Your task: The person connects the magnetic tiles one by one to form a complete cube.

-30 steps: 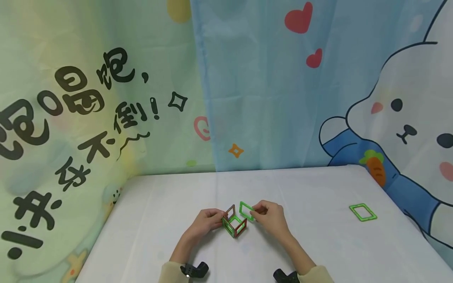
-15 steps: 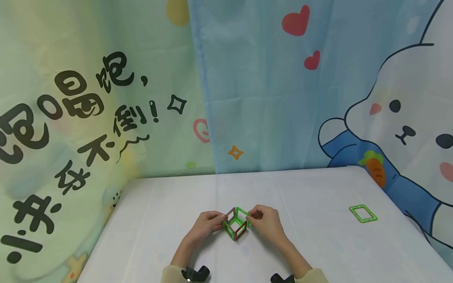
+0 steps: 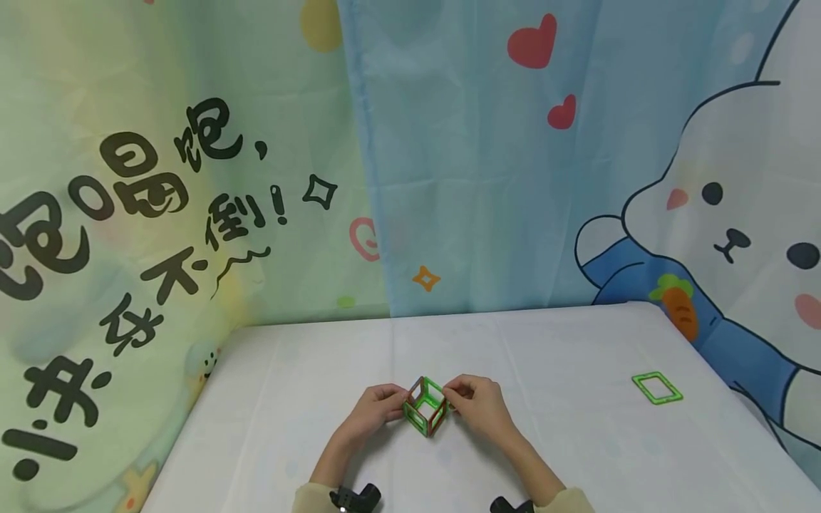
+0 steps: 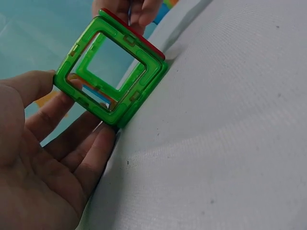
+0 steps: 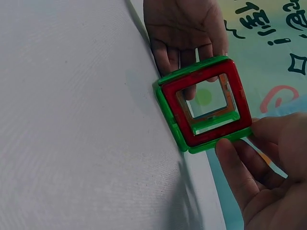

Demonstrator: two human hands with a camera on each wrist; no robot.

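Observation:
An open-topped box of square magnetic tiles (image 3: pixel 415 426) stands on the white table between both hands. It has green sides, a red tile (image 5: pixel 242 103) at the front right and a brownish-orange one at the back left. My left hand (image 3: pixel 375 412) holds the box at its left corner, thumb and fingers around the edge of a green tile (image 4: pixel 154 75). At the right corner my right hand (image 3: pixel 479 402) pinches the edge of another green tile (image 5: pixel 218 143), which now stands against the box. In the head view, fingers partly hide that tile.
One loose green square tile (image 3: pixel 645 390) lies flat at the right of the white table (image 3: pixel 551 356). Behind the table hangs a printed curtain (image 3: pixel 462 178) with cartoon figures and lettering. A black wrist camera (image 3: pixel 355 499) sits on the left wrist.
My right hand has moved left and brought its green tile from apart to against the box's back right side. My left hand keeps its hold on the box.

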